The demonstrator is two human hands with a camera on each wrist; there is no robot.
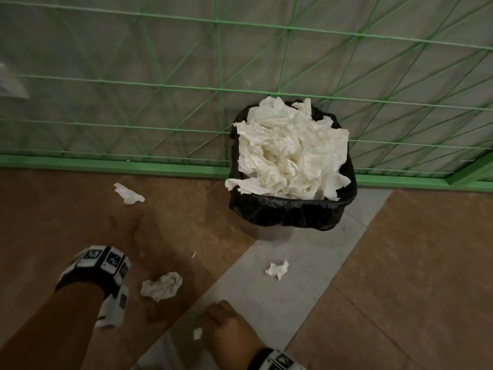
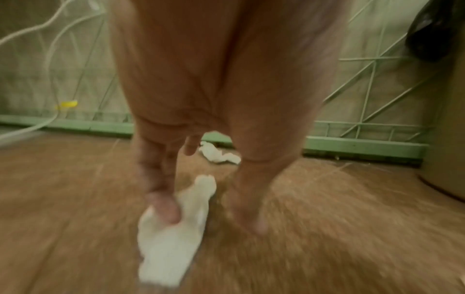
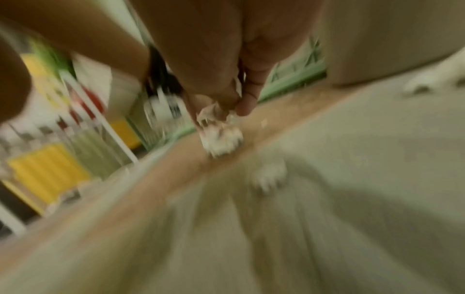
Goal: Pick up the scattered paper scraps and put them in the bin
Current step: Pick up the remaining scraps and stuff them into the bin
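Down on the floor [image 1: 400, 276], near the bin [image 1: 290, 212] heaped with paper, the left hand [image 2: 181, 111] is reaching with fingers apart over a crumpled scrap [image 2: 171, 234], one fingertip touching it. The right hand [image 3: 226, 79] is pinching a small scrap [image 3: 214, 113]. Closing thumb and fingers fully round the wad before lifting is probably wise, since the overfull bin will need a firm push.

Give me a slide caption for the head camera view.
Both hands reach down for paper scraps on the floor beside an overfilled bin.
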